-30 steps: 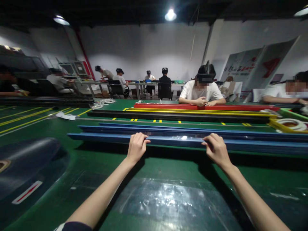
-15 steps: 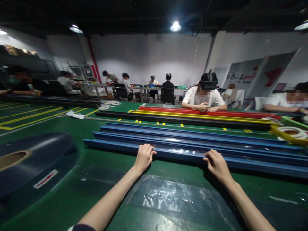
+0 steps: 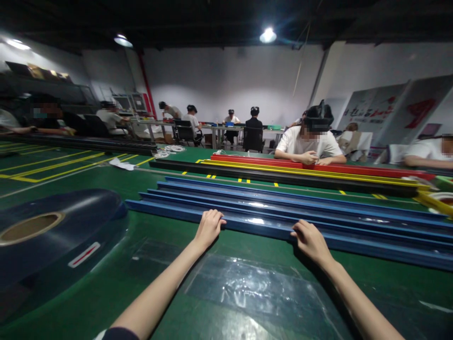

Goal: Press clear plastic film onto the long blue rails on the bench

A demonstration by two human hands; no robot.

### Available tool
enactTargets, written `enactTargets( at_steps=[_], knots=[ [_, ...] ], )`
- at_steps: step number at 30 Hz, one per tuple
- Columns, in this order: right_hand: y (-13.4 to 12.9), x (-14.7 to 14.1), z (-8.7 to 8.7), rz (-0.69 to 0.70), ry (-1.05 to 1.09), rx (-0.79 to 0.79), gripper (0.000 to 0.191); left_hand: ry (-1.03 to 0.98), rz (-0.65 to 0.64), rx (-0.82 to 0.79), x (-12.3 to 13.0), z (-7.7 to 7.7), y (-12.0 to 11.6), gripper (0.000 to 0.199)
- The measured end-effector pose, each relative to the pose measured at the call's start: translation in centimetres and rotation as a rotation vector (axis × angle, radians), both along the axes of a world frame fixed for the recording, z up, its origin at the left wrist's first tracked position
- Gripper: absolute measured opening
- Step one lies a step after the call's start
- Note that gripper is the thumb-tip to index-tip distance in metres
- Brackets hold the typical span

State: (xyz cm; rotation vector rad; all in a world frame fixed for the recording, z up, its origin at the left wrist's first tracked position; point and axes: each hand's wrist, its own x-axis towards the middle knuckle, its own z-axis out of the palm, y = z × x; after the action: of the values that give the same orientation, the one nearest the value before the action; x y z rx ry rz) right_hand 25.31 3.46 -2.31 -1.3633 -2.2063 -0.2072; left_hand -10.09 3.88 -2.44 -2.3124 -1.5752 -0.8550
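Observation:
My left hand (image 3: 210,226) has its fingers curled over the near wall of a long blue channel strip (image 3: 170,212), thumb on the near side. Further right, my right hand (image 3: 311,240) pinches the same wall, its wrist bent inward. The strip lies flat on the green table, shiny along its inside. Just behind it is a second long blue channel strip (image 3: 198,187), roughly parallel. A sheet of clear plastic film (image 3: 255,283) lies on the table between my forearms.
On the left lies a large roll of clear film (image 3: 88,212) with a cardboard core. Black (image 3: 247,174), yellow (image 3: 318,174) and red (image 3: 368,169) strips run across beyond the blue ones. A co-worker (image 3: 311,137) leans over the far side. Other people sit further back.
Both hands have moved a little left, and the near blue channel strip has slid left with them relative to the one behind. The view has turned slightly left.

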Motion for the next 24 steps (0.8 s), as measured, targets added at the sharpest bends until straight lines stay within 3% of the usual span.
enactTargets(
  at_steps=[10,18,21,24],
  knots=[
    [0.3,-4.4,0.9,0.022,-0.012,-0.030,0.015,-0.031,-0.013,-0.100,-4.6,0.7,0.7,0.010],
    [0.4,-9.3,1.8,0.057,-0.036,-0.105,0.011,0.081,0.089,-0.388,-8.7,4.2,0.4,0.015],
    [0.6,-11.6,2.2,0.090,-0.041,-0.133,0.010,0.149,0.109,-0.364,-8.7,4.9,-0.1,0.018],
    [0.7,-13.9,2.5,0.129,-0.056,-0.150,0.010,0.143,0.040,-0.309,-7.3,4.5,-0.6,0.019]
  ],
)
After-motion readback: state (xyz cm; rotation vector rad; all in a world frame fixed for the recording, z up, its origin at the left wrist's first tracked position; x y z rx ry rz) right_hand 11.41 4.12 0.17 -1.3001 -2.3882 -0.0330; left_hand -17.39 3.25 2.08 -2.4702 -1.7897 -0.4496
